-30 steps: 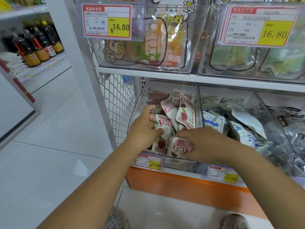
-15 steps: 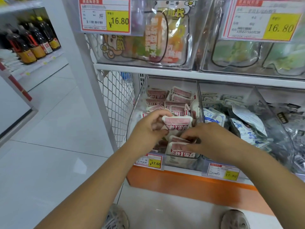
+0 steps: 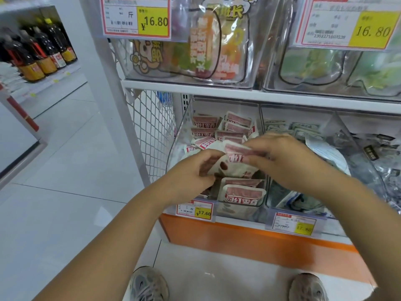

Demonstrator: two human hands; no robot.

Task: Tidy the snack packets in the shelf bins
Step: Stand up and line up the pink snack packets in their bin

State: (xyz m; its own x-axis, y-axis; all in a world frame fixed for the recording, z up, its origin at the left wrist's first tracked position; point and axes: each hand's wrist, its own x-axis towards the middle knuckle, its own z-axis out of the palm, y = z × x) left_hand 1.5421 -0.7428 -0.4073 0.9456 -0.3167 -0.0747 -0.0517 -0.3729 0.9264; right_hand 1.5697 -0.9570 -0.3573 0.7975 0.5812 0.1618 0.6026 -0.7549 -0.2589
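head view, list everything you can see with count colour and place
bins: several, clear, upper and lower shelves
snack packets: many, red and white, lower left one
held packet: one, red and white, above that pile
blue packets: several, white and blue, next one right
dark packets: several, black and silver, far right
pouches: several, orange and green, upper shelf
price tags: four, white and yellow, two above, two below
bottles: several, dark, far left shelf
shoes: two, grey, floor
left grip: holds the held packet's white end
right grip: pinches its red top
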